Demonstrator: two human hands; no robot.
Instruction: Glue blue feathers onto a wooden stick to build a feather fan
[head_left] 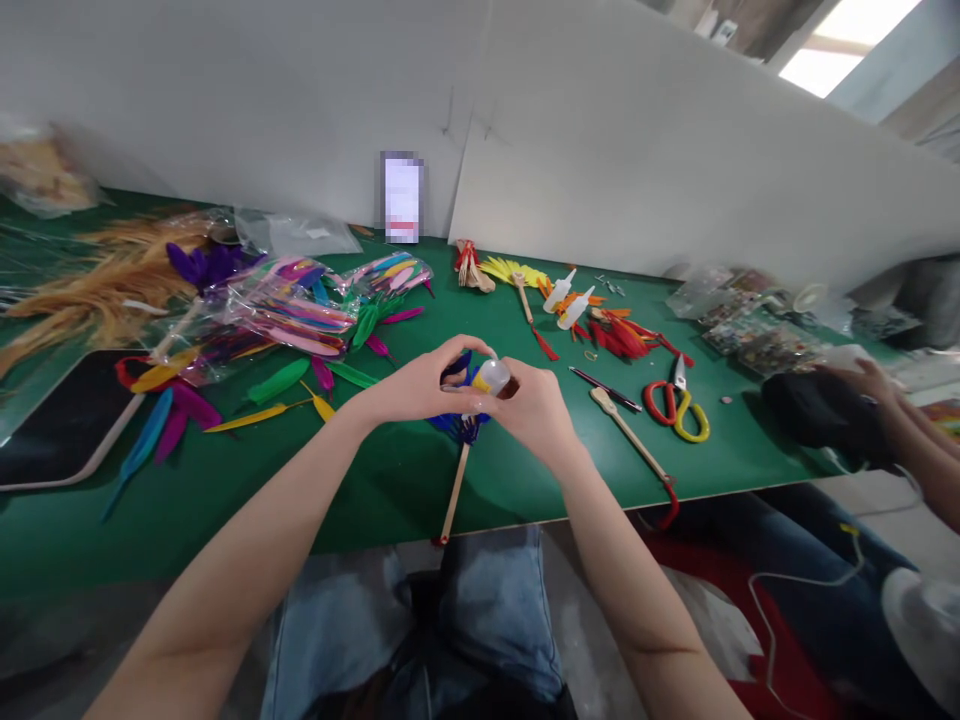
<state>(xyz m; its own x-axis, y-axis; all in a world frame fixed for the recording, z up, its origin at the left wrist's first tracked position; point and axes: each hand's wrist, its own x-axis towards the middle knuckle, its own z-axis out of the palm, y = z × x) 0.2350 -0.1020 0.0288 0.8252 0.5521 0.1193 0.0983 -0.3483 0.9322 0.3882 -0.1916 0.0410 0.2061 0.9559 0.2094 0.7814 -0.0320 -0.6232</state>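
A small white bottle (493,376) with a yellow band is between my hands, above the front of the green table. My left hand (424,385) curves round its left side, with the index finger over the top and the thumb beneath. From the right, my right hand (536,405) grips the same bottle, its fingers partly hidden. Under the hands lies a blue feather fan (469,428), mostly covered by them. Its wooden stick (454,495) points toward me, with a red tip at the table's edge.
Loose coloured feathers (281,382), bagged feathers (300,305) and a black tray (64,420) lie left. Two white squeeze bottles (575,310), a pen (606,388), a wooden stick (630,432) and scissors (679,400) are to the right. A co-worker's hand (862,380) is at far right.
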